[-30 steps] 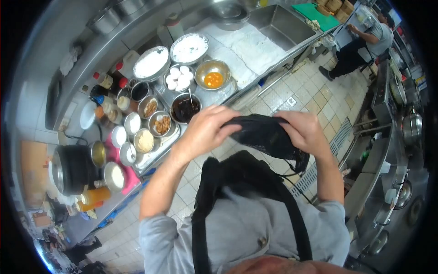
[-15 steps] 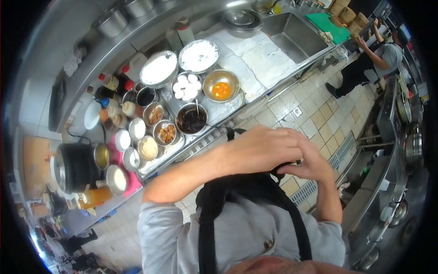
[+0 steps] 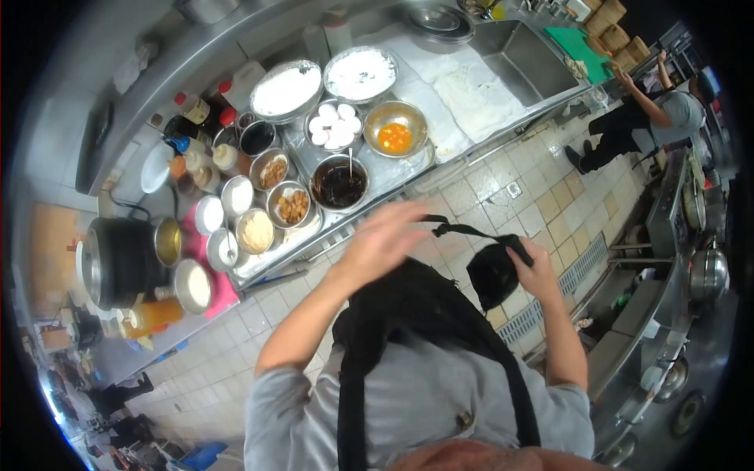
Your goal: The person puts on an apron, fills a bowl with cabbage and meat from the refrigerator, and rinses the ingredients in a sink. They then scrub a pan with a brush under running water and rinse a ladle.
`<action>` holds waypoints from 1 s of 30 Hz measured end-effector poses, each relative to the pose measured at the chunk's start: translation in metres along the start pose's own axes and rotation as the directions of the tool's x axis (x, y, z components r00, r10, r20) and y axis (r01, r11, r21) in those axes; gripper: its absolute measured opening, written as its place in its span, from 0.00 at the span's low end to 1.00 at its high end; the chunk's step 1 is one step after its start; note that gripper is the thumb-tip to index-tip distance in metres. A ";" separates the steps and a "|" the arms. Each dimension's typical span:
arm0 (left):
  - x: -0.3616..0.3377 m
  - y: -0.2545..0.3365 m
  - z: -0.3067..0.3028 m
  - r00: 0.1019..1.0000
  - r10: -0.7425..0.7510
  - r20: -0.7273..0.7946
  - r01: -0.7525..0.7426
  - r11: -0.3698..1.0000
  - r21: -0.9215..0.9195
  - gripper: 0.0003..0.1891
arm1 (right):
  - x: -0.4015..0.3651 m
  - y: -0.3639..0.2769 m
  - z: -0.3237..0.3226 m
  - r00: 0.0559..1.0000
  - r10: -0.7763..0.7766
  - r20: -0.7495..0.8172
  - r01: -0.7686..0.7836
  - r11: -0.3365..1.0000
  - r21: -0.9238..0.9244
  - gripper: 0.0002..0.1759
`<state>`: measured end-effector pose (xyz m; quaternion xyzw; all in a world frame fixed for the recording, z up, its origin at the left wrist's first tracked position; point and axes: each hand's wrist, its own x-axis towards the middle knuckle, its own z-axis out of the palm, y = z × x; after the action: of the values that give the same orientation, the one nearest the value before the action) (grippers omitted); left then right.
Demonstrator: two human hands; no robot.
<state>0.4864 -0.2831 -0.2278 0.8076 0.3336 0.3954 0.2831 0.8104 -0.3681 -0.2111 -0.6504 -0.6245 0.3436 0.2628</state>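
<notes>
My right hand [image 3: 536, 271] is closed on a black fabric item with a strap, maybe a small pouch [image 3: 492, 276], held out in front of my apron. Its thin black strap [image 3: 471, 229] runs leftward, with a dark buckle or knot along it. Blurred by motion, my left hand [image 3: 385, 238] is by the strap's left end, in front of the counter; whether its fingers touch the strap cannot be made out. The black apron [image 3: 416, 306] covers my front.
On the counter are a bowl of eggs [image 3: 334, 125], a bowl with yolks [image 3: 394, 138], a dark sauce bowl [image 3: 339, 184], two white-filled bowls and several ingredient bowls. A sink [image 3: 528, 67] lies beyond. A co-worker [image 3: 664, 110] stands at right. Tiled floor [image 3: 503, 188] lies between.
My hands were together over the black item. They have moved apart, the left one leftward, and the item and its strap now show, with the right hand holding it.
</notes>
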 end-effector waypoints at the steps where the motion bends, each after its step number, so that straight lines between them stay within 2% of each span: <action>1: -0.044 -0.032 0.000 0.965 -0.222 -0.140 0.212 0.974 -0.082 0.17 | -0.011 0.018 0.008 1.000 0.004 -0.002 -0.004 1.000 -0.002 0.07; 2: -0.095 -0.061 0.004 0.819 -0.514 -0.254 0.458 0.853 -0.249 0.16 | -0.024 0.039 0.018 0.993 0.091 -0.073 -0.086 0.994 0.060 0.09; 3: -0.167 -0.102 0.014 0.711 -0.602 -0.363 0.617 0.782 -0.088 0.14 | -0.039 0.058 0.028 0.974 0.181 -0.139 -0.164 0.978 0.126 0.11; 4: -0.231 -0.121 0.020 0.667 -0.668 -0.331 0.730 0.674 0.110 0.12 | -0.057 0.074 0.038 0.971 0.190 -0.141 -0.174 0.977 0.122 0.11; 5: -0.306 -0.142 0.039 0.493 -0.864 -0.105 0.835 0.436 0.335 0.16 | -0.075 0.089 0.047 0.940 0.311 -0.141 -0.296 0.948 0.116 0.11; 6: -0.357 -0.145 0.059 0.147 -0.988 0.052 0.956 0.155 0.249 0.16 | -0.093 0.107 0.057 0.895 0.423 -0.141 -0.411 0.905 0.109 0.12; 7: -0.397 -0.134 0.071 0.031 -0.988 0.151 0.978 0.062 0.200 0.16 | -0.115 0.136 0.069 0.893 0.428 -0.139 -0.417 0.903 0.102 0.12; 8: -0.420 -0.123 0.079 -0.017 -0.974 0.226 0.983 0.024 0.180 0.16 | -0.139 0.169 0.082 0.867 0.486 -0.107 -0.478 0.873 0.091 0.12; 9: -0.438 -0.109 0.085 -0.032 -0.960 0.278 0.989 0.009 0.145 0.17 | -0.157 0.183 0.092 0.837 0.542 -0.073 -0.537 0.840 0.077 0.12; 10: -0.448 -0.096 0.086 -0.026 -0.947 0.320 0.993 0.012 0.117 0.17 | -0.169 0.169 0.099 0.836 0.546 -0.061 -0.542 0.837 0.068 0.12; 12: -0.461 -0.077 0.083 -0.001 -0.922 0.388 0.997 0.029 0.071 0.17 | -0.181 0.134 0.109 0.810 0.587 -0.007 -0.562 0.778 0.281 0.12; 15: -0.472 -0.056 0.073 0.035 -0.890 0.454 0.998 0.052 0.024 0.17 | -0.171 0.106 0.124 0.790 0.611 0.051 -0.581 0.718 0.383 0.12; 21: -0.484 -0.031 0.060 0.098 -0.815 0.571 0.995 0.100 -0.028 0.17 | -0.157 0.084 0.141 0.769 0.632 0.094 -0.613 0.689 0.388 0.12; 30: -0.491 -0.005 0.044 0.145 -0.716 0.683 0.987 0.149 -0.053 0.18 | -0.160 0.071 0.147 0.747 0.653 0.126 -0.645 0.664 0.379 0.12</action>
<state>0.2933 -0.6633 -0.4752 0.4053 0.5441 -0.0142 0.7345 0.7441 -0.5456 -0.3383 -0.7654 -0.2655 0.5271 0.2564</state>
